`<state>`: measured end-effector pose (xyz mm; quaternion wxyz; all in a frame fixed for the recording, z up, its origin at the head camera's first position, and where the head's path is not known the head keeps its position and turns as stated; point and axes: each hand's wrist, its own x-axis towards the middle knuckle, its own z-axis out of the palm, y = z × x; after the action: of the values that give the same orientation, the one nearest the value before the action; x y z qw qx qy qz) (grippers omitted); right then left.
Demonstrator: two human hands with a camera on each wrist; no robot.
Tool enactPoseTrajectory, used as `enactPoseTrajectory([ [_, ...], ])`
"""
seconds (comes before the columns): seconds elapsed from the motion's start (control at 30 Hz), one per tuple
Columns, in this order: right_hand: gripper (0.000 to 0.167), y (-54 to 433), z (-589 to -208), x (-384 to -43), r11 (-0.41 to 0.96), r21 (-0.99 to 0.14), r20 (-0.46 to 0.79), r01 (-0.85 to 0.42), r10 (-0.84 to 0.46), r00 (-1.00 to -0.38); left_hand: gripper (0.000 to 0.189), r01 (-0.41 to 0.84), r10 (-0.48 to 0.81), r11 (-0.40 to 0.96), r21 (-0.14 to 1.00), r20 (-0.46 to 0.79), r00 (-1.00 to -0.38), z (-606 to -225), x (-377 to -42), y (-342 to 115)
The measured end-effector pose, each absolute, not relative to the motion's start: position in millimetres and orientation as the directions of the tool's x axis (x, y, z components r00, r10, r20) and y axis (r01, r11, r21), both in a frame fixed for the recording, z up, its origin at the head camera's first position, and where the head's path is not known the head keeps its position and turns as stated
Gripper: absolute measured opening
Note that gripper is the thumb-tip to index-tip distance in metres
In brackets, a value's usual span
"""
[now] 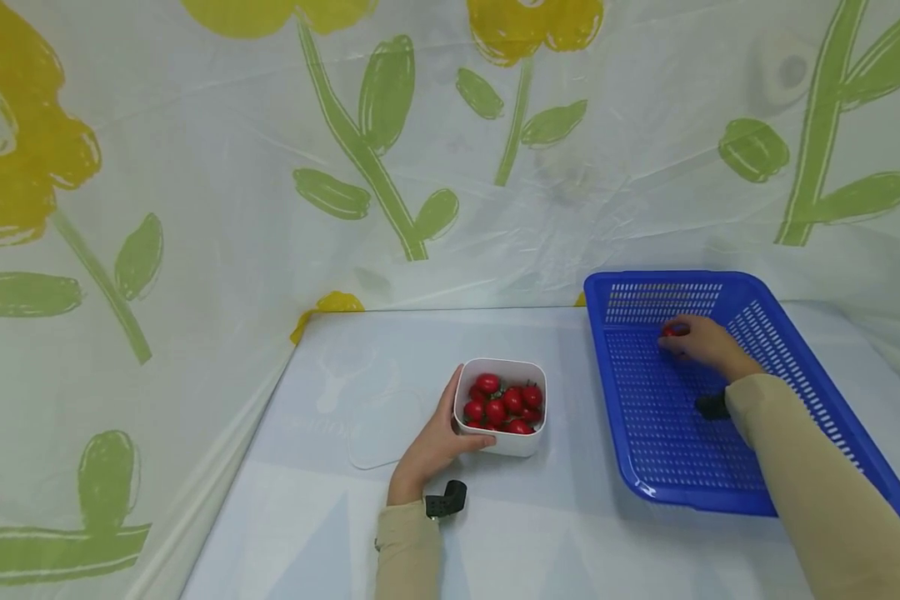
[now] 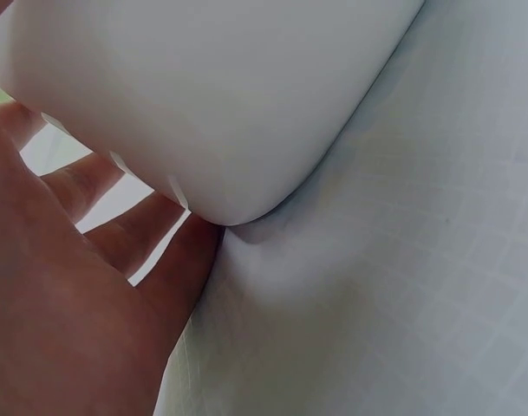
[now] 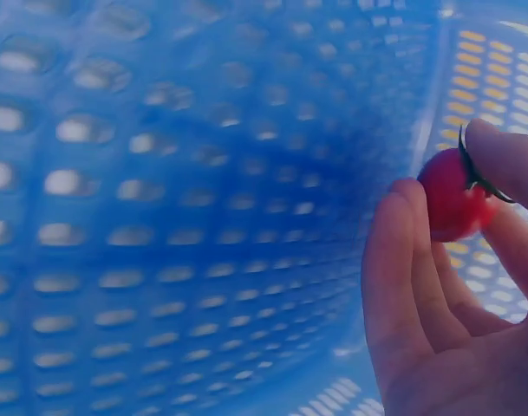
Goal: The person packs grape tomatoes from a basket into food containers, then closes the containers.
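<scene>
My right hand (image 1: 701, 343) is inside the blue basket (image 1: 621, 450), over its far part. Between thumb and fingers it pinches a red cherry tomato (image 3: 454, 195), whose green calyx shows in the right wrist view. A white square container (image 1: 512, 444) stands on the table left of the basket, with several cherry tomatoes (image 1: 495, 410) in it. My left hand (image 1: 437, 442) grips this container, fingers along its left side and thumb across the near side. In the left wrist view, the fingers lie against the container's smooth white wall (image 2: 203, 95).
A pale cloth with faint prints covers the table (image 1: 495, 525). Behind it hangs a white curtain (image 1: 232, 167) with yellow flowers and green leaves. The basket's raised slotted walls surround the right hand. A black wrist camera (image 1: 447, 498) sits at the left cuff.
</scene>
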<state>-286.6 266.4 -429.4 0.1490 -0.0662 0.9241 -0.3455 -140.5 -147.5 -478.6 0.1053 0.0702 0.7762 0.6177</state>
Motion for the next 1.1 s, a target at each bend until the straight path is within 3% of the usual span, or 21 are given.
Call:
enactPoseTrajectory([
  [0.6, 0.039, 223.1, -376.2, -254.7, 0.812, -0.494, -0.023, -0.311, -0.369, -0.929, 0.103, -0.034, 0.241, 0.249, 0.968, -0.097, -0.966, -473.1, -140.2, -147.1],
  [0.9, 0.035, 186.3, -346.6, -221.3, 0.749, -0.552, 0.122, -0.368, -0.364, -0.924, 0.104, -0.047, 0.279, 0.225, 0.973, -0.11, -0.954, -446.8, -133.2, -148.1],
  [1.1, 0.038, 163.0, -340.0, -198.6, 0.695, -0.635, 0.135, -0.337, -0.33, -0.934, 0.103, -0.03, 0.3, 0.222, 0.975, -0.097, -0.949, -437.2, -131.8, -144.8],
])
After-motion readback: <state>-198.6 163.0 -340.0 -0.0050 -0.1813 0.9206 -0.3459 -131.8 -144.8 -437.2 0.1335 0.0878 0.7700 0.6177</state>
